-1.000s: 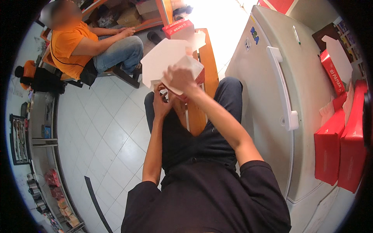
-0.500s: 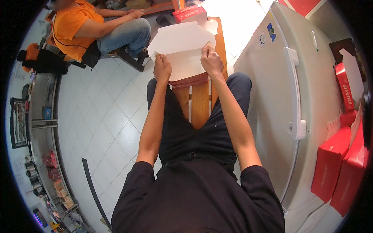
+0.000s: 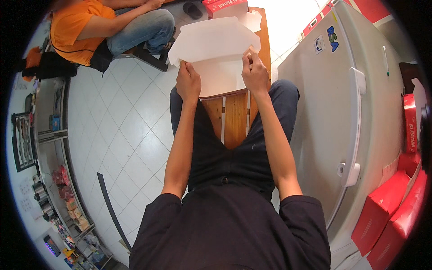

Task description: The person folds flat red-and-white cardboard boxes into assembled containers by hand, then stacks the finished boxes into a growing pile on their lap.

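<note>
On the wooden bench (image 3: 236, 121) between my knees rests a partly folded cardboard box (image 3: 220, 74), white inside, with its wide lid flap raised at the far side. My left hand (image 3: 188, 81) is closed on the box's left corner, fingers at the small side flap. At the right corner my right hand (image 3: 255, 73) pinches the other side flap between thumb and fingers. The box's outer face is mostly hidden; a dark red edge shows along its near side.
Farther along the bench stands a red box (image 3: 227, 8). A fridge (image 3: 324, 99) rises close on my right, with red boxes (image 3: 382, 211) beyond it. At the far left a person in an orange shirt (image 3: 87, 27) sits on a bench. Shelves (image 3: 67, 189) line the left.
My view has shifted slightly. The near side of the box shows less red than before. Both hands keep their hold on the corners, the right thumb now more visible.
</note>
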Demonstrator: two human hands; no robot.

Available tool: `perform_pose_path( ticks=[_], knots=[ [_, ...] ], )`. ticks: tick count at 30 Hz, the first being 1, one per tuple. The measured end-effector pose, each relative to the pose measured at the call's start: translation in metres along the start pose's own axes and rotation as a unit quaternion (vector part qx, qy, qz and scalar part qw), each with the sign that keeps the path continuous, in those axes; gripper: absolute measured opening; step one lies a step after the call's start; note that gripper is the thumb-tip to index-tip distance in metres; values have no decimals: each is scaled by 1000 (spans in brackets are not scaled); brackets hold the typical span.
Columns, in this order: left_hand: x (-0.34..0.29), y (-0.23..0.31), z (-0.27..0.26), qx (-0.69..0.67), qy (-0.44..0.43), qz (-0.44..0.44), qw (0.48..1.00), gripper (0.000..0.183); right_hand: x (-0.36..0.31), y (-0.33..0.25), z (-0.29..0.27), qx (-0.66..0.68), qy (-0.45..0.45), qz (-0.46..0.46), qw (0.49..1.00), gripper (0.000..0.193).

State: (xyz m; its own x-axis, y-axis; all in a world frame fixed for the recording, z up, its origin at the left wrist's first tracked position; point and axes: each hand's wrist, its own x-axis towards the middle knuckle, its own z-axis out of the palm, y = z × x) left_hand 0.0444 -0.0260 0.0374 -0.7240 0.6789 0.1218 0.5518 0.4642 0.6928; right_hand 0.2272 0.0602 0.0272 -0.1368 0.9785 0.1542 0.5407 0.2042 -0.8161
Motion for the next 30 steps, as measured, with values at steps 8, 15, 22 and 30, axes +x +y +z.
perform_pose_path(
  ticks=[8, 15, 22, 30],
  knots=[
    [5, 0, -1, 9, -10, -11, 1000, 29, 4, 3, 2, -22, 0, 4, 1000, 29],
    [5, -2, 1, -28, 13, -5, 1000, 27, 10, -4, 3, -5, 8, 65, 998, 34],
    [12, -6, 1, -33, 19, 7, 999, 27, 18, -7, 0, 32, -29, 153, 987, 38],
    [8, -2, -2, -117, -22, -46, 992, 27, 36, 11, -29, 177, -100, 143, 969, 42]
  ],
)
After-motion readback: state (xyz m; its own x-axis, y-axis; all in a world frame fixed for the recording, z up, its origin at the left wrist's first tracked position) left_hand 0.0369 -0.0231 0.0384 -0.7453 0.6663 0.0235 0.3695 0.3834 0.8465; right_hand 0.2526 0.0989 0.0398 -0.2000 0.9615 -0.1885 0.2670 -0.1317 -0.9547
